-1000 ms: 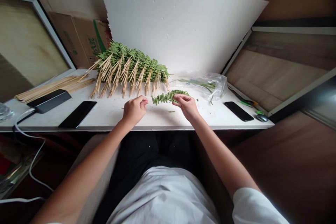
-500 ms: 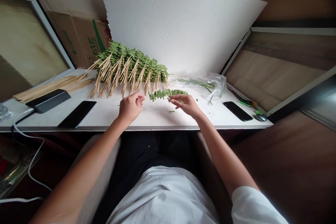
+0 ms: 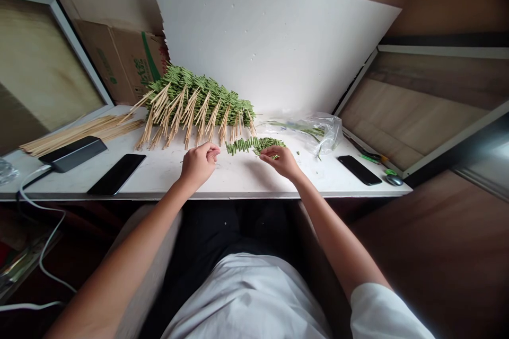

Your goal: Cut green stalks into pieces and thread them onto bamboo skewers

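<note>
My left hand (image 3: 201,163) is closed in a pinch at the left end of a skewer of cut green bean pieces (image 3: 240,145). The pieces sit side by side in a row, and the stick itself is mostly hidden by the fingers. Just right of that row lies a small heap of loose cut green beans (image 3: 270,142) on the white table. My right hand (image 3: 279,161) is at the near edge of this heap, thumb and fingertips pressed together. Whatever is between those fingertips is too small to make out.
Behind my left hand rises a big stack of finished bean skewers (image 3: 207,92). Bare sticks (image 3: 79,130), a black box (image 3: 75,152) and a phone (image 3: 116,174) lie left. A plastic bag (image 3: 328,130), another phone (image 3: 360,169) and a mouse (image 3: 393,178) are right.
My right hand's fingers have drawn together and moved slightly right. A loose green piece that lay on the table below them no longer shows. My left hand stays almost in place with the skewer.
</note>
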`<action>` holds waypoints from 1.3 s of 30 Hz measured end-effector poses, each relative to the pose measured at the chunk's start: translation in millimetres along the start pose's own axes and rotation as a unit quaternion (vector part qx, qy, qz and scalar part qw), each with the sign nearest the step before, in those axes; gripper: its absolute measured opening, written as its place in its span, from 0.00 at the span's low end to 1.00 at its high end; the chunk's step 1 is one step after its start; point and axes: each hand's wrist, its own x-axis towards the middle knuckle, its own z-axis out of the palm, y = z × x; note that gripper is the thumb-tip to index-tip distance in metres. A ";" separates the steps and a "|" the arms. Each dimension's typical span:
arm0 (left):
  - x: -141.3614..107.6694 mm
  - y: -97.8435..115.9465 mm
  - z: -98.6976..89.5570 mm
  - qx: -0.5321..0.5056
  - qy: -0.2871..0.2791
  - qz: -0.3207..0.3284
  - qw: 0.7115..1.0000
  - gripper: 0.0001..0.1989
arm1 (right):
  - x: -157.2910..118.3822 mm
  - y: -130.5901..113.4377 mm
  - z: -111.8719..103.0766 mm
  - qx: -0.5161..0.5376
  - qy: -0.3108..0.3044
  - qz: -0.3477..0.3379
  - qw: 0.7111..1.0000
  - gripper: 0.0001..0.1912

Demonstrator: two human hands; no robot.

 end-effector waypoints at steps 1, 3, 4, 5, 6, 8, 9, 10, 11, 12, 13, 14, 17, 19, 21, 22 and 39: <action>-0.2 -0.2 0.4 -0.008 -0.001 0.002 1.000 0.08 | 1.3 -1.6 -0.8 0.066 0.023 0.022 0.997 0.19; -0.8 -0.1 1.8 -0.022 -0.005 0.009 1.000 0.08 | 3.2 -4.6 -2.1 0.191 0.049 0.068 0.978 0.23; -1.2 0.3 2.8 -0.029 -0.007 0.011 0.999 0.08 | 3.8 -6.2 -2.3 0.246 0.051 0.088 0.964 0.24; -1.8 1.0 3.8 -0.034 -0.010 0.012 0.999 0.08 | 4.0 -7.8 -2.3 0.293 0.049 0.105 0.949 0.25; -2.4 1.9 4.7 -0.038 -0.013 0.011 0.999 0.08 | 4.0 -9.5 -1.8 0.333 0.044 0.119 0.934 0.24; -3.7 3.9 6.3 -0.042 -0.017 0.010 0.999 0.08 | 3.1 -12.7 0.5 0.391 0.031 0.139 0.909 0.23; -4.4 4.7 6.8 -0.042 -0.019 0.008 0.999 0.08 | 2.5 -14.1 2.1 0.411 0.026 0.148 0.899 0.22; -5.0 5.3 7.2 -0.040 -0.020 0.007 0.999 0.08 | 1.9 -15.3 4.1 0.425 0.021 0.156 0.891 0.22; -5.5 5.7 7.5 -0.040 -0.020 0.006 0.999 0.08 | 1.3 -16.2 6.1 0.435 0.017 0.162 0.886 0.21; -5.9 5.7 7.7 -0.039 -0.021 0.006 0.999 0.08 | 0.7 -16.9 8.1 0.441 0.014 0.166 0.882 0.22; -6.2 5.6 7.9 -0.039 -0.020 0.007 0.999 0.08 | 0.2 -17.3 10.0 0.445 0.012 0.168 0.879 0.22; -6.4 5.4 8.0 -0.039 -0.019 0.008 0.999 0.08 | -0.3 -17.6 11.8 0.448 0.010 0.169 0.878 0.22; -6.3 5.2 8.1 -0.037 -0.017 0.007 0.999 0.08 | -1.2 -17.7 15.3 0.452 0.006 0.167 0.876 0.22; -5.9 5.5 8.0 -0.039 -0.016 0.006 0.999 0.08 | -1.3 -17.8 16.3 0.454 0.007 0.168 0.875 0.21; -5.5 5.8 7.8 -0.043 -0.014 0.007 0.999 0.07 | -1.3 -18.1 16.6 0.451 0.011 0.167 0.877 0.21; -5.3 5.9 7.8 -0.045 -0.014 0.007 0.999 0.07 | -1.3 -18.3 16.6 0.449 0.011 0.167 0.878 0.21; -6.4 6.5 9.8 -0.046 -0.014 0.012 0.999 0.08 | -3.0 -22.7 19.3 0.439 0.045 0.162 0.883 0.21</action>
